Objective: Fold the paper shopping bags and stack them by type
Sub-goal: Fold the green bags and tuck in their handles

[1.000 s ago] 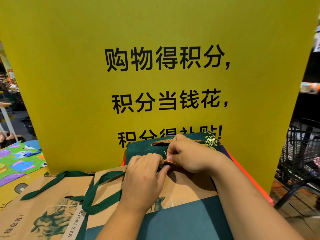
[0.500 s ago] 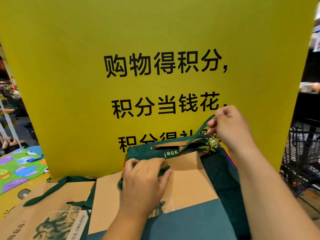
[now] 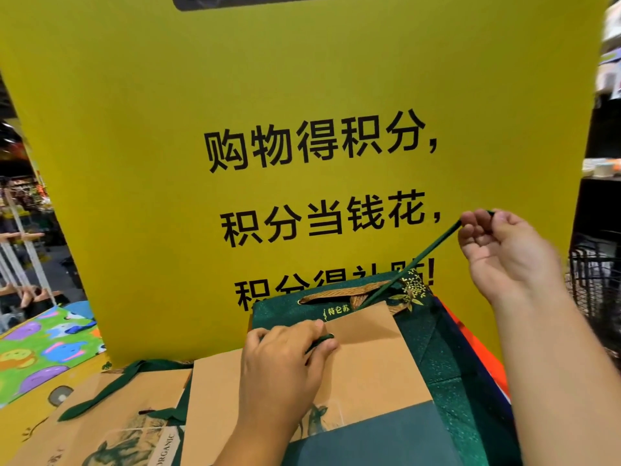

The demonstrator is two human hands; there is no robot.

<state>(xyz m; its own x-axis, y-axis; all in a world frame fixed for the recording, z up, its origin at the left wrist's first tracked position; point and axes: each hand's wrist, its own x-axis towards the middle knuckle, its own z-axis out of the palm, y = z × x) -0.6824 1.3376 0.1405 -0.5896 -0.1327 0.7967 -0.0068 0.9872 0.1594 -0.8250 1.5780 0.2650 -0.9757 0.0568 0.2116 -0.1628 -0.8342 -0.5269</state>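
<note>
Right hand [image 3: 504, 250], right of centre, raised in front of the yellow sign [image 3: 302, 79]. Fingers curled, thumb and fingertips pinching the end of a green ribbon handle [image 3: 413, 264]. The ribbon runs taut in a straight diagonal down to the top edge of the kraft paper bag [image 3: 363, 375].

Left hand [image 3: 285, 361], lower centre, lies knuckles-up on that bag. Its fingers are bent and nip a short bit of the same green ribbon at the bag's mouth.

Change: a second ago both hands were huddled together at the bag's top edge. Half a second ago the right had lifted away with the ribbon. Now it is higher and further right, with the slack gone.

The kraft bag lies flattened, lower centre, partly over a dark green glitter bag [image 3: 437, 348] with a gold handle. A second kraft bag [image 3: 111, 408] of the same print lies just beside it, lower left, ribbon loose.

Reading: the fold itself looks done and the handle is being straightened, probably to lay it flat. Stacking on the matching bag appears still to come.
</note>
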